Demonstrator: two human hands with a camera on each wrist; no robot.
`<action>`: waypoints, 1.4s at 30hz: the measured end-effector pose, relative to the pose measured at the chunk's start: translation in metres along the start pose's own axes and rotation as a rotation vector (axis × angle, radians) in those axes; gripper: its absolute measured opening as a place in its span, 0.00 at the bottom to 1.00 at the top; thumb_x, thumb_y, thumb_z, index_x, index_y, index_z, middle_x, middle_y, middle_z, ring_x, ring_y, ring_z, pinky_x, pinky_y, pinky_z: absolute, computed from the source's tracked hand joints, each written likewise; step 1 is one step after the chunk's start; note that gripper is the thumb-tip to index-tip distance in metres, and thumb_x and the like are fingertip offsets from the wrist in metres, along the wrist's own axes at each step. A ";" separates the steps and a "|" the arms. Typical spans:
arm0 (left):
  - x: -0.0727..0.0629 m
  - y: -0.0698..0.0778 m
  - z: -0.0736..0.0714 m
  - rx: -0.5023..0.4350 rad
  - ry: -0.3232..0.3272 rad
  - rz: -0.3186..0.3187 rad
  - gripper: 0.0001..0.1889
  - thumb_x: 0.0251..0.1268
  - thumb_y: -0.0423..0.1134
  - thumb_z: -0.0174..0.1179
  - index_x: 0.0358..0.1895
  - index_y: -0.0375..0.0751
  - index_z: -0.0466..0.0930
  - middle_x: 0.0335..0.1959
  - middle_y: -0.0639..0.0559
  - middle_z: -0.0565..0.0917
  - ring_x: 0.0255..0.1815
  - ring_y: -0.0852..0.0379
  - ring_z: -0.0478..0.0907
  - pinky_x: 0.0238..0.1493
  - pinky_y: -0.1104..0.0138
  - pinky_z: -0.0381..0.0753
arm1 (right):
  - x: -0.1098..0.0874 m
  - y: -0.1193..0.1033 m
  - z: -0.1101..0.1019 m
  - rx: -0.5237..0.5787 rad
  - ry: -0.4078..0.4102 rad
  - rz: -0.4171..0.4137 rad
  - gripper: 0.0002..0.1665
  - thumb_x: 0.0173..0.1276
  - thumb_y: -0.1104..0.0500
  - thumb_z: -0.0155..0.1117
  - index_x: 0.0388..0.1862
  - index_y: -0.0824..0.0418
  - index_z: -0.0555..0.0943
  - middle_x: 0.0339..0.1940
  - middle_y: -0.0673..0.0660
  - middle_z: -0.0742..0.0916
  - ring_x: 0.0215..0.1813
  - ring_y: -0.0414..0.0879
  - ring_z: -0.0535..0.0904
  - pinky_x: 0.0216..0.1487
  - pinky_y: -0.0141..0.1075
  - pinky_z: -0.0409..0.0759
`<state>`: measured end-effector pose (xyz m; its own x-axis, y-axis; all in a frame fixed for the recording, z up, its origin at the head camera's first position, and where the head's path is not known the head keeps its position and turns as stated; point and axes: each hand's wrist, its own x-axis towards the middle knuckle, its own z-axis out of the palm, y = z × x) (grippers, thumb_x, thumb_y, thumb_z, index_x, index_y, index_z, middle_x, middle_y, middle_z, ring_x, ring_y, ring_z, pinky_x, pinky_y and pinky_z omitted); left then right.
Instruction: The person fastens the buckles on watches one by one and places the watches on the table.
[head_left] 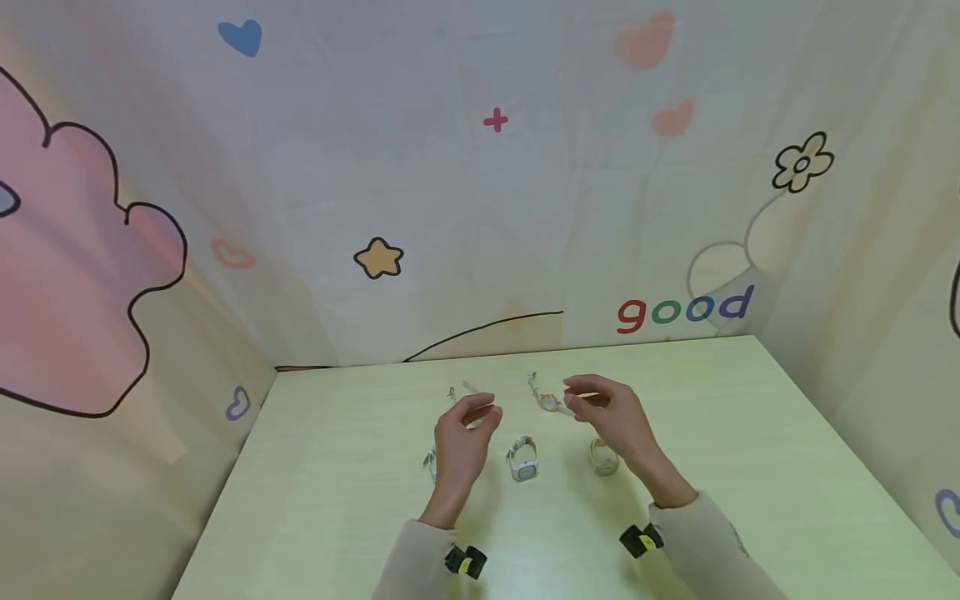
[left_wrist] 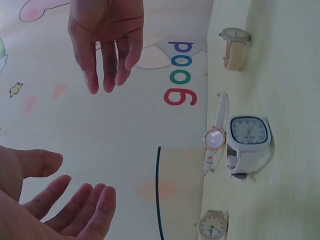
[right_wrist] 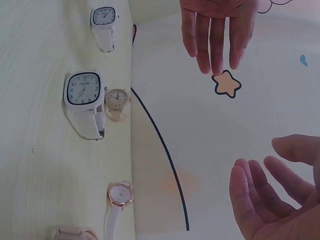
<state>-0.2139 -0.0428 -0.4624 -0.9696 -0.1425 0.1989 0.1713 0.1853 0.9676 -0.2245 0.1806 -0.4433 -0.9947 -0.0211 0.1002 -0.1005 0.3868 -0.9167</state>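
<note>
Both hands hover above the table with loosely bent fingers and hold nothing. My left hand (head_left: 462, 442) is over the left-hand watches, partly covering a square white watch (right_wrist: 103, 17) and a round-faced watch with a pale pinkish strap (right_wrist: 117, 100). Nearest my right hand (head_left: 611, 417) in the head view lies a rose-gold watch (head_left: 550, 402) with a white strap, stretched out flat. Between the hands, closer to me, stands another square white watch (head_left: 525, 467) with its strap looped. A beige-strapped round watch (head_left: 603, 462) sits below the right hand.
The pale green table (head_left: 315, 500) ends at a printed cloth backdrop (head_left: 450, 183), with more cloth at both sides. Small black devices (head_left: 467, 562) are worn at both sleeve cuffs.
</note>
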 end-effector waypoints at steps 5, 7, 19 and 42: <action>0.006 -0.010 -0.012 0.019 0.025 -0.012 0.10 0.64 0.37 0.65 0.47 0.41 0.85 0.48 0.44 0.87 0.49 0.47 0.86 0.46 0.59 0.85 | 0.011 -0.002 0.013 0.019 -0.010 0.008 0.16 0.70 0.59 0.63 0.56 0.59 0.82 0.51 0.61 0.86 0.45 0.48 0.86 0.44 0.33 0.86; 0.009 -0.013 -0.017 0.027 0.036 -0.020 0.10 0.64 0.37 0.65 0.47 0.41 0.85 0.49 0.44 0.86 0.50 0.47 0.85 0.47 0.58 0.85 | 0.014 -0.003 0.018 0.027 -0.014 0.013 0.16 0.70 0.59 0.63 0.56 0.59 0.82 0.50 0.61 0.87 0.45 0.49 0.86 0.44 0.34 0.86; 0.033 -0.029 -0.040 0.043 0.038 -0.084 0.12 0.65 0.36 0.64 0.50 0.39 0.84 0.51 0.42 0.86 0.49 0.49 0.86 0.47 0.62 0.85 | 0.039 -0.002 0.041 0.059 -0.086 0.062 0.18 0.70 0.58 0.64 0.57 0.59 0.81 0.51 0.60 0.86 0.47 0.49 0.85 0.47 0.37 0.86; 0.082 -0.078 -0.070 0.124 -0.321 -0.211 0.17 0.70 0.37 0.59 0.59 0.34 0.78 0.50 0.38 0.85 0.52 0.40 0.83 0.47 0.58 0.86 | 0.089 0.024 0.069 0.056 -0.308 0.110 0.17 0.70 0.63 0.62 0.57 0.64 0.81 0.50 0.62 0.87 0.52 0.57 0.85 0.50 0.42 0.85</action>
<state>-0.2944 -0.1374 -0.5111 -0.9899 0.1174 -0.0793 -0.0403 0.3034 0.9520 -0.3168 0.1243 -0.4836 -0.9580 -0.2632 -0.1142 0.0151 0.3512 -0.9362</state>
